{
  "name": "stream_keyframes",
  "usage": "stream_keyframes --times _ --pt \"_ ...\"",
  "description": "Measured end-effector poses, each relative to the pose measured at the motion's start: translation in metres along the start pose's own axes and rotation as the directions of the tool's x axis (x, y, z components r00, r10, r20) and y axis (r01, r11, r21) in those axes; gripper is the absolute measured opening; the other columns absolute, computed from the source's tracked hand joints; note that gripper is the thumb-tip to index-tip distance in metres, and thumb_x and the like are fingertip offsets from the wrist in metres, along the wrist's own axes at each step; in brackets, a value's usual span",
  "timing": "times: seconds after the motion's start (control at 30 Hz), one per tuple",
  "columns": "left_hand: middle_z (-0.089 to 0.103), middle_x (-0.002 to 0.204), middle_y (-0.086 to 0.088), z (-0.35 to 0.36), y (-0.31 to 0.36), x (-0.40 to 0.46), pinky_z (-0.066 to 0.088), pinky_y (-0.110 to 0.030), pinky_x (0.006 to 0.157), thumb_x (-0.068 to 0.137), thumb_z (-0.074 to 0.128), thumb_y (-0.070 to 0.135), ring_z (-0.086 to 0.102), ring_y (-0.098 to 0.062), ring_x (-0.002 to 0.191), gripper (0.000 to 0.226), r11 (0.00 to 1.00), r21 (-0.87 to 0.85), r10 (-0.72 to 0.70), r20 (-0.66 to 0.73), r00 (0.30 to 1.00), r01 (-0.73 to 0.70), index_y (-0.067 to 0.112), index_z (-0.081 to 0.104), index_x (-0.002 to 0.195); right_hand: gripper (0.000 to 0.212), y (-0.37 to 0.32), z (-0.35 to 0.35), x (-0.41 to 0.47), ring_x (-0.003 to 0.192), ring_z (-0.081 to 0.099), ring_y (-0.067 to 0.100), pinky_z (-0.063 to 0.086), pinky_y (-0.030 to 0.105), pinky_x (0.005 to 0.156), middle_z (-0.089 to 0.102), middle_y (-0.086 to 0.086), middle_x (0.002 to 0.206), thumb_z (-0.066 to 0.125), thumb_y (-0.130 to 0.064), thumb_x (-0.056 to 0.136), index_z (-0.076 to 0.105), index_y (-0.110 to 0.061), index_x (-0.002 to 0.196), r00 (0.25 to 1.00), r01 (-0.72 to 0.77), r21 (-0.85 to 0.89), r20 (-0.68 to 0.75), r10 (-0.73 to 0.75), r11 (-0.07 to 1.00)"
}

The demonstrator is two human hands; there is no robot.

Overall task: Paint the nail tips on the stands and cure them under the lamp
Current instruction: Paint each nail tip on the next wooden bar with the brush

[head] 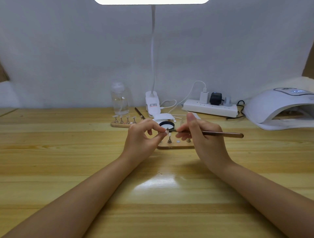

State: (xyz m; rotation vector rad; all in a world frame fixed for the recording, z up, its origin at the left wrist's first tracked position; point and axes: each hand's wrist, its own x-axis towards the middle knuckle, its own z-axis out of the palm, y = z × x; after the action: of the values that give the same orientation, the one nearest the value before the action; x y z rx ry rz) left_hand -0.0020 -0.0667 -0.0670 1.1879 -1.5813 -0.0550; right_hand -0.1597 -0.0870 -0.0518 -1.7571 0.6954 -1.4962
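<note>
We sit at a wooden table [68,169] of pale yellow planks, its glossy top catching a soft white glare near the middle. Behind it rises a plain grey-white wall [76,51] (more likely a hung backdrop, we cannot tell). A bright white light panel [151,1] glows at the top edge, carried on a slim white gooseneck [153,51] that runs down to a clip base [152,103] at the table's far side. Brown surfaces show at both far corners.

curing lamp [278,108] cut off at right edge, desk lamp head [151,1] cropped above
</note>
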Motion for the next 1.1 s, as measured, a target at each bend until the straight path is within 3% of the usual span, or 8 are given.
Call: stream_keyframes --times 0.23,0.33,0.53,0.7,0.8,0.9,1.0,1.1 --pt "0.066 0.071 0.0 -0.0006 0.0015 -0.0004 0.041 -0.024 0.068 0.07 0.076 0.006 0.051 -0.016 0.065 0.01 1.0 -0.002 -0.018 -0.009 1.0 0.018 0.013 0.069 0.071 0.037 0.0 -0.0005 -0.0005 0.059 0.064 0.008 0.047 0.013 0.056 0.068 -0.002 0.061 0.045 -0.041 0.083 0.068 -0.016 0.069 1.0 0.01 0.014 -0.014 -0.009 1.0" --pt "0.066 0.072 0.001 -0.0008 0.0024 -0.0008 0.042 -0.025 0.071 0.071 0.076 0.008 0.049 -0.012 0.064 0.013 0.999 -0.005 -0.037 0.001 0.999 0.037 0.018 0.068 0.073 0.045 -0.0011 -0.0005 -0.001 0.055 0.064 0.014 0.05 0.018 0.055 0.066 0.003 0.055 0.044 -0.049 0.08 0.068 -0.015 0.064 0.999 -0.037 0.046 0.015 0.036 0.998" --pt "0.062 0.068 0.014 -0.0006 0.0032 -0.0006 0.037 -0.01 0.068 0.073 0.074 0.011 0.047 -0.006 0.063 0.005 0.998 -0.012 -0.06 -0.024 0.998 0.06 0.014 0.07 0.074 0.037 0.0009 -0.0027 0.0006 0.061 0.064 0.01 0.048 0.015 0.059 0.068 -0.003 0.062 0.043 -0.042 0.084 0.067 -0.019 0.069 0.998 -0.013 0.03 -0.057 0.015 0.999" --pt "0.068 0.08 -0.002 -0.0006 0.0038 -0.0008 0.042 -0.014 0.065 0.073 0.073 0.002 0.057 -0.005 0.071 0.017 0.997 -0.083 0.008 -0.029 1.0 -0.01 0.014 0.071 0.085 0.037 0.0007 -0.003 -0.0007 0.064 0.064 0.008 0.046 0.014 0.062 0.069 -0.003 0.065 0.041 -0.042 0.085 0.067 -0.02 0.07 0.999 -0.009 0.007 -0.054 0.01 1.0" --pt "0.063 0.082 -0.001 0.0002 0.0026 -0.0004 0.04 -0.011 0.066 0.073 0.071 0.0 0.054 0.004 0.075 0.022 0.997 -0.074 0.009 -0.025 1.0 -0.011 0.012 0.07 0.092 0.037 -0.0001 -0.0013 -0.0015 0.066 0.063 0.007 0.045 0.014 0.063 0.069 -0.001 0.07 0.041 -0.039 0.086 0.067 -0.017 0.072 1.0 0.023 -0.024 -0.017 -0.023 0.999" --pt "0.063 0.079 0.002 0.0003 0.0016 -0.0001 0.04 -0.012 0.066 0.074 0.07 0.001 0.053 0.0 0.073 0.025 0.997 -0.073 0.002 -0.003 1.0 -0.002 0.013 0.068 0.096 0.035 -0.0007 -0.0011 -0.0016 0.069 0.063 0.004 0.046 0.014 0.064 0.068 -0.001 0.074 0.041 -0.037 0.086 0.068 -0.017 0.075 0.998 0.054 -0.062 0.019 -0.053 0.997" --pt "0.062 0.077 0.006 0.0003 0.0013 0.0 0.043 -0.017 0.066 0.074 0.07 0.001 0.053 0.0 0.072 0.027 0.997 -0.073 0.002 -0.004 1.0 -0.002 0.017 0.067 0.097 0.037 -0.001 -0.0008 -0.0019 0.064 0.063 0.003 0.045 0.011 0.059 0.068 -0.003 0.068 0.042 -0.038 0.085 0.068 -0.015 0.073 0.998 0.054 -0.049 0.043 -0.052 0.997" --pt "0.063 0.078 0.004 0.0002 0.0005 0.0002 0.042 -0.014 0.067 0.074 0.071 0.002 0.054 0.002 0.072 0.026 0.998 -0.067 0.006 0.0 1.0 -0.006 0.017 0.067 0.095 0.044 -0.0011 -0.0002 -0.0017 0.054 0.062 0.006 0.048 0.015 0.055 0.065 -0.001 0.054 0.042 -0.045 0.081 0.068 -0.015 0.064 0.999 -0.015 0.011 0.029 0.015 1.0"
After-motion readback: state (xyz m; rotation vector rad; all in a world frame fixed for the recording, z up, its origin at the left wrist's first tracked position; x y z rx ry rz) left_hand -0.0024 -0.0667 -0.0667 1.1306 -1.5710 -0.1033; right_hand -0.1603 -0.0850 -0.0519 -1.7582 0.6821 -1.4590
